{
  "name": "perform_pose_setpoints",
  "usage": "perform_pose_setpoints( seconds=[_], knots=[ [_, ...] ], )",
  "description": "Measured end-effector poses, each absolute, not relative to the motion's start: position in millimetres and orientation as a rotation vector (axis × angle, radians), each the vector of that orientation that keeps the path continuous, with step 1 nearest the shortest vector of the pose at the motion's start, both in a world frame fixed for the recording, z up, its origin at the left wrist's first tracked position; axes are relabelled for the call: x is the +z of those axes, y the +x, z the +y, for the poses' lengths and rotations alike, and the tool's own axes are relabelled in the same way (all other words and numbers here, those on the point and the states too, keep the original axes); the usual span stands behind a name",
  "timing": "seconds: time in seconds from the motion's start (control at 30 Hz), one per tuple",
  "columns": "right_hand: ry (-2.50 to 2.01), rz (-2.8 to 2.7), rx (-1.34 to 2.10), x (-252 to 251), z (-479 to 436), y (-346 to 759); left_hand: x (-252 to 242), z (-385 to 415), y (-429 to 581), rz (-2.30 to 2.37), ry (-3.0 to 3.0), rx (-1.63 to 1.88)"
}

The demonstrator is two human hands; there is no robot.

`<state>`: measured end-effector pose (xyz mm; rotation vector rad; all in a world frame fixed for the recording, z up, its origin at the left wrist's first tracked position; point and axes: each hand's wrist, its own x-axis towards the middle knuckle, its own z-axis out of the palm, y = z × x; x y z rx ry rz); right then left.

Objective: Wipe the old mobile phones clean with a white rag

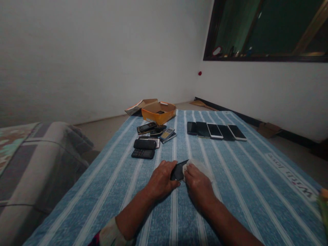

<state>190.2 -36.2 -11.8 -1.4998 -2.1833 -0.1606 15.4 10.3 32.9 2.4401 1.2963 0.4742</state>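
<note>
A dark mobile phone [177, 172] lies tilted in front of me, low over the striped cloth. My left hand [162, 178] grips its left end, thumb along the near edge and fingers along the far one. Bunched in my right hand [197, 181] is a whitish wiping cloth [204, 168], pressed against the phone's right part, which it hides. Beyond my left hand sits a loose pile of old phones, among them a black keypad phone [142, 153], a black rounded case or phone [145, 144] and a silver keypad phone [167, 133].
Several smartphones [214, 131] lie in a row at the far right of the blue striped tablecloth [107, 177]. An orange cardboard box [159, 117] with its flap open stands at the back, something dark inside. A covered bed or sofa [46, 160] is on the left.
</note>
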Motion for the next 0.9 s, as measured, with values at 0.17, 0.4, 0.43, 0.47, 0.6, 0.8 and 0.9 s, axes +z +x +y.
perform_pose_setpoints(
  seconds=[0.17, 0.4, 0.43, 0.47, 0.6, 0.8, 0.9],
  knots=[
    [-1.451, -2.216, -0.132, -11.0, -38.0, 179.2, 28.0, 11.7, 14.2, 1.287, 2.470, 0.506],
    [-1.640, -2.135, -0.146, -5.6, -32.3, 183.5, 36.7, 8.1, 17.7, 1.326, 2.426, 0.456],
    [-1.613, -2.148, -0.142, -6.3, -32.6, 178.8, 35.9, 8.4, 17.7, 1.321, 2.425, 0.477],
    [-1.570, -2.181, -0.133, -6.5, -32.9, 174.1, 34.6, 8.9, 17.5, 1.314, 2.425, 0.500],
    [-1.539, -2.272, -0.100, 0.6, -29.4, 169.4, 30.5, 10.4, 16.2, 1.302, 2.417, 0.524],
    [-1.696, -2.219, -0.115, 14.8, -20.3, 176.8, 29.2, 10.9, 16.4, 1.325, 2.387, 0.513],
    [-1.574, -2.293, -0.082, 15.7, -19.5, 170.2, 28.5, 11.0, 16.3, 1.324, 2.395, 0.526]
  ],
)
